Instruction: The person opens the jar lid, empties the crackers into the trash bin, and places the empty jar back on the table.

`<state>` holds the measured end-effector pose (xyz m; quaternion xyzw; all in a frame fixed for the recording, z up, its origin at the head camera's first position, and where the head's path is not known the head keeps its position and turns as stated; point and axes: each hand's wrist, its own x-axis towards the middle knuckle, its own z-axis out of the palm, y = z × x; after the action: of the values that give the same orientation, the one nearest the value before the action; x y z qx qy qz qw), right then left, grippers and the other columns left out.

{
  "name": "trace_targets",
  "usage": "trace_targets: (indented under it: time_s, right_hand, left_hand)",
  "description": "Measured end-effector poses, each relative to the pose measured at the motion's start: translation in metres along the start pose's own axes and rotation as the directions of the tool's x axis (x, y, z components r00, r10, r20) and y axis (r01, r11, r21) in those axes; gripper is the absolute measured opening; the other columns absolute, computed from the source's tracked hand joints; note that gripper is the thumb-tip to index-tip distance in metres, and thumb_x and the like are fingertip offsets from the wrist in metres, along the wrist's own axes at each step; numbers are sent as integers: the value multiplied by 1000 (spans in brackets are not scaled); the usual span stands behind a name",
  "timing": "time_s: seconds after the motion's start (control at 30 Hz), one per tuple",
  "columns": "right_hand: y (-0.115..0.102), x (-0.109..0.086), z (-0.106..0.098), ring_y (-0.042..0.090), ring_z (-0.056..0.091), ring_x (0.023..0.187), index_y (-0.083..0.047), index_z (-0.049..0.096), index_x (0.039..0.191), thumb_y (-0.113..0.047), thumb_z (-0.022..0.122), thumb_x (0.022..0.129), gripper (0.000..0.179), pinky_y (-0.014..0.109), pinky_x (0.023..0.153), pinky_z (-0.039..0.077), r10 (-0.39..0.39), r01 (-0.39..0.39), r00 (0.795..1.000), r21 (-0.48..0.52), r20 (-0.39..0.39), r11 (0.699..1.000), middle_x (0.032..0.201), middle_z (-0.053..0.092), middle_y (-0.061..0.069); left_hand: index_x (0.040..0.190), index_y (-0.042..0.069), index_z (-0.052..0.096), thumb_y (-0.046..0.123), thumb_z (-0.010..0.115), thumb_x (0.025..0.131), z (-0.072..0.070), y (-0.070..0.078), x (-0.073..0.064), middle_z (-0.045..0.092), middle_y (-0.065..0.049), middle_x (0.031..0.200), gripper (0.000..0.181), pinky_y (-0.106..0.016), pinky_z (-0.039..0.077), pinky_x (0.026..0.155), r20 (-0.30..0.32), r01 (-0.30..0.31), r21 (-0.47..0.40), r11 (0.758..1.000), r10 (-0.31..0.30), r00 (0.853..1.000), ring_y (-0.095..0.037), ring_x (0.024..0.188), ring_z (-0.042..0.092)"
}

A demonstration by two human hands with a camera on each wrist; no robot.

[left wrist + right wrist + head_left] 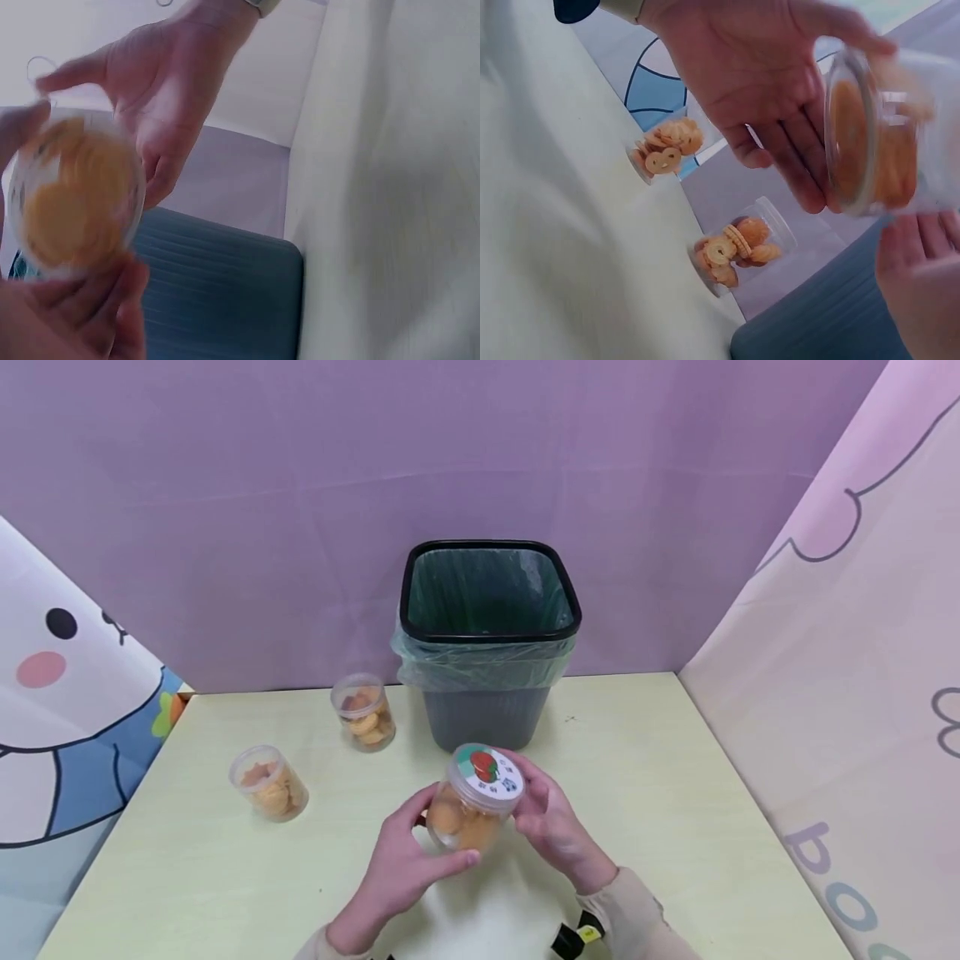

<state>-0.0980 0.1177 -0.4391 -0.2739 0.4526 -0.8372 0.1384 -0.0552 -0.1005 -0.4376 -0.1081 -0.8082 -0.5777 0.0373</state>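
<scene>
**Operator:** What are my hands doing?

**Technician:** Your left hand [401, 860] cups the base end of the cookie jar [471, 802], fingers curled under the clear wall and thumb up the near side. Your right hand [551, 822] closes on the lid end, fingers bent round the rim of the white lid [491, 772]. Both hands grip the jar; neither is spread flat.

**Operator:** Where is the jar, and how does it point?

**Technician:** You hold it above the table [675, 793], just in front of the black bin [487, 643]. It is tilted: the long axis runs from the base, low and toward you, up to the lid, which faces up and toward the bin. Two more jars stand to the bin's left: one [363, 712] just beside it, the other [268, 782] farther left.
</scene>
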Motion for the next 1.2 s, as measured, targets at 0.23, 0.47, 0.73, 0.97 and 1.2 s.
trace_targets:
  time_s: [0.23, 0.47, 0.73, 0.97, 1.2]
  right_hand:
    - [2, 6, 25, 19, 43, 133, 14, 28, 147, 6, 61, 84, 71, 27, 108, 37, 13, -35, 929, -53, -371, 998, 148, 40, 17]
    - [5, 11, 42, 17, 53, 117, 6, 42, 140, 4, 69, 81, 65, 28, 100, 40, 49, -98, 842, -64, -538, 993, 130, 56, 9]
    - [4, 9, 39, 18, 53, 114, 8, 40, 142, 6, 67, 82, 66, 27, 97, 43, 92, -145, 860, -68, -502, 987, 130, 52, 15]
    - [-1, 3, 24, 17, 54, 116, 4, 40, 145, -2, 75, 80, 74, 27, 98, 45, 34, -54, 966, -72, -255, 996, 132, 55, 7]
    - [-3, 3, 10, 18, 50, 124, -1, 41, 147, -15, 79, 85, 74, 28, 102, 43, -2, 2, 998, 7, 55, 1000, 140, 52, 8]
  left_hand:
    - [132, 7, 59, 41, 95, 59, 10, -3, 2, 64, -1, 126, 88, -49, 48, 92, -234, 34, 202, 979, 14, 972, -21, 112, 59]
    - [132, 8, 59, 42, 94, 59, 18, -4, 1, 63, -4, 126, 89, -48, 48, 95, -230, 26, 349, 937, 59, 971, -26, 118, 58]
    - [130, 9, 61, 44, 94, 60, 11, -6, 2, 65, 1, 122, 85, -45, 49, 92, -146, -18, 259, 966, 57, 988, -18, 113, 61]
    - [130, 16, 62, 33, 93, 67, -6, -6, 5, 68, 7, 113, 73, -37, 45, 86, 81, 38, -16, 999, -37, 996, -15, 100, 60]
    - [134, 6, 59, 18, 84, 79, -21, -13, 9, 67, -6, 121, 62, -35, 43, 95, 389, 111, -277, 954, 6, 921, -26, 109, 59]
